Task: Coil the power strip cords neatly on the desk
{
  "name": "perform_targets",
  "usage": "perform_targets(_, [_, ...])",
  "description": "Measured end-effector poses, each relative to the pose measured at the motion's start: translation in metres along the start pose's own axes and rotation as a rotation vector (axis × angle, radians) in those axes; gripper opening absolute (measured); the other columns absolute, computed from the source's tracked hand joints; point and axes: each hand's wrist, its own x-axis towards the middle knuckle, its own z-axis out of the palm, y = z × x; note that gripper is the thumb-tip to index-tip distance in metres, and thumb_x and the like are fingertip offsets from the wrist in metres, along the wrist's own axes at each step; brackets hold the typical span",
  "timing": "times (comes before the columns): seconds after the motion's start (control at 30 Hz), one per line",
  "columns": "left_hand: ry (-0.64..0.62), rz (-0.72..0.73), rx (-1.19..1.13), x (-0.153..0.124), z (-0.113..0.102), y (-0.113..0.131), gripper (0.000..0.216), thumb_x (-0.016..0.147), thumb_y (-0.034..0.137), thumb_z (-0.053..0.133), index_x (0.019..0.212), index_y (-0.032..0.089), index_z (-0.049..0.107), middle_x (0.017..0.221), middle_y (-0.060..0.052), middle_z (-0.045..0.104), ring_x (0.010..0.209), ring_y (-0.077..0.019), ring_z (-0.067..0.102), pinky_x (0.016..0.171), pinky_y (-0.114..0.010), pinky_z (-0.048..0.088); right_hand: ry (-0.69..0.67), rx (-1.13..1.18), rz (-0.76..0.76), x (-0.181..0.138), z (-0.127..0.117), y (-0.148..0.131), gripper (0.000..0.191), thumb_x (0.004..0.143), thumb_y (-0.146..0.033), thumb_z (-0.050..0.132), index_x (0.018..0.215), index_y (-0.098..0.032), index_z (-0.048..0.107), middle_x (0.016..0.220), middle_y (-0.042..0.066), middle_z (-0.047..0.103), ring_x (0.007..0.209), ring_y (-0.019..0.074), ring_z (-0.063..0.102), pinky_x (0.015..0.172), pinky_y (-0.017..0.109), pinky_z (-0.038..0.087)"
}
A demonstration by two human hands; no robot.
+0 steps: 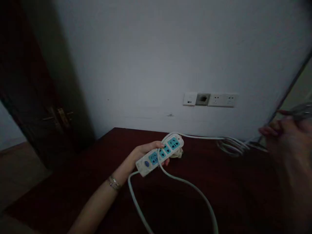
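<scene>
My left hand (149,148) is closed round a white power strip (159,155) with blue socket panels and a dark blue switch. The strip is tilted over the dark red tabletop, its right end higher. A white cord (138,204) leaves its lower left end, drops out of view at the bottom, and a stretch of it crosses over the strip's front. Behind the strip, a pale bundle (177,153) is partly hidden. At the far right, my right hand (290,133) is raised and blurred, fingers curled; a greyish, shiny shape (302,110) by its fingertips is too smeared to name.
Loose white cable coils (234,146) lie on the dark red table (107,152) near the wall. Several wall sockets (211,99) sit above its back edge. To the left stands a dark door with a brass-coloured handle (63,117). The room is dim.
</scene>
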Motion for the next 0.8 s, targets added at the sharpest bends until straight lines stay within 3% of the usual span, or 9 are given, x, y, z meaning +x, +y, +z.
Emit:
perform_targets(0.17, [0.037,-0.027,0.014,0.015,-0.026,-0.008,0.057,0.079,0.05,0.047,0.105,0.0,0.056,0.073,-0.011,0.064,0.063,-0.0143,0.059,0.061,-0.025,0.042,-0.31,-0.157,0.381,-0.034,0.047,0.008,0.027,0.068,-0.033,0.069,0.091,-0.018,0.063,0.056,-0.002,0.052,0.047,0.0082,0.045,0.041,0.019,0.035])
perform_targets(0.27, [-0.012,-0.041,-0.003,0.017,-0.033,-0.011,0.059,0.078,0.053,0.048,0.103,0.001,0.056,0.073,-0.011,0.064,0.06,-0.0135,0.059,0.058,-0.025,0.042,-0.534,-0.182,0.51,-0.053,0.07,0.013,0.029,0.073,-0.039,0.065,0.095,-0.021,0.061,0.087,0.005,0.063,0.074,0.0141,0.058,0.046,0.019,0.04])
perform_targets(0.33, [-0.058,-0.007,-0.034,0.014,-0.032,-0.011,0.059,0.077,0.052,0.05,0.108,0.002,0.053,0.076,-0.012,0.065,0.062,-0.0143,0.06,0.059,-0.025,0.043,-0.635,-0.182,0.551,-0.065,0.082,0.021,0.031,0.076,-0.044,0.061,0.097,-0.021,0.058,0.105,0.009,0.061,0.09,0.0191,0.059,0.043,0.018,0.038])
perform_targets(0.43, [-0.17,0.056,-0.084,0.008,-0.026,-0.007,0.065,0.074,0.053,0.055,0.116,0.005,0.048,0.083,-0.014,0.066,0.066,-0.0161,0.061,0.058,-0.025,0.045,-0.701,-0.141,0.587,-0.081,0.094,0.041,0.033,0.077,-0.049,0.057,0.097,-0.023,0.052,0.112,0.011,0.06,0.097,0.0237,0.06,0.041,0.018,0.036])
perform_targets(0.53, [-0.275,0.082,-0.087,0.007,-0.022,0.0,0.072,0.067,0.056,0.062,0.117,0.007,0.047,0.084,-0.015,0.066,0.062,-0.0176,0.062,0.052,-0.025,0.046,-0.759,-0.136,0.641,-0.089,0.098,0.057,0.033,0.077,-0.051,0.055,0.094,-0.023,0.048,0.103,0.01,0.064,0.086,0.0227,0.064,0.039,0.018,0.032])
perform_targets(0.63, [-0.281,0.067,-0.052,0.009,-0.027,0.007,0.073,0.064,0.054,0.066,0.115,0.006,0.049,0.082,-0.014,0.066,0.059,-0.018,0.062,0.049,-0.025,0.046,-0.804,-0.179,0.637,-0.085,0.094,0.06,0.037,0.077,-0.052,0.053,0.098,-0.022,0.047,0.084,0.008,0.067,0.061,0.0173,0.063,0.037,0.019,0.029])
perform_targets(0.8, [-0.195,0.048,-0.06,0.013,-0.052,0.001,0.072,0.065,0.054,0.068,0.115,0.005,0.05,0.084,-0.014,0.066,0.062,-0.0177,0.062,0.054,-0.027,0.048,-0.666,-0.295,0.456,-0.054,0.07,0.042,0.037,0.079,-0.05,0.053,0.103,-0.023,0.05,0.071,0.002,0.064,0.042,0.0087,0.046,0.039,0.022,0.031])
